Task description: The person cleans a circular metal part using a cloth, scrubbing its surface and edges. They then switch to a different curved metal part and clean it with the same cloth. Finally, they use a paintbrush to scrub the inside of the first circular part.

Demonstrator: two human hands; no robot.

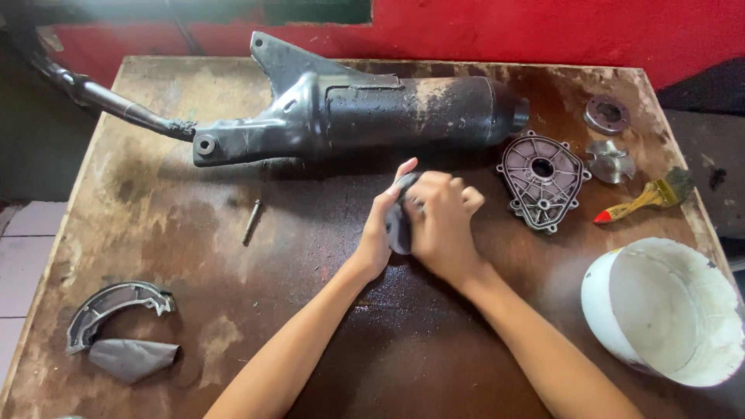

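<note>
Head view: both hands meet just in front of the black exhaust muffler (pixel 388 116) lying across the far side of the worn wooden table (pixel 233 310). Left hand (pixel 380 229), fingers curled, holds a small dark grey part (pixel 398 225); its exact kind cannot be told. Right hand (pixel 442 221), fingers closed, presses on the same part. Right of the muffler: ribbed metal cover (pixel 542 180), paintbrush (pixel 648 195), white bucket (pixel 667 310). Left of it: brake shoe (pixel 116 304).
</note>
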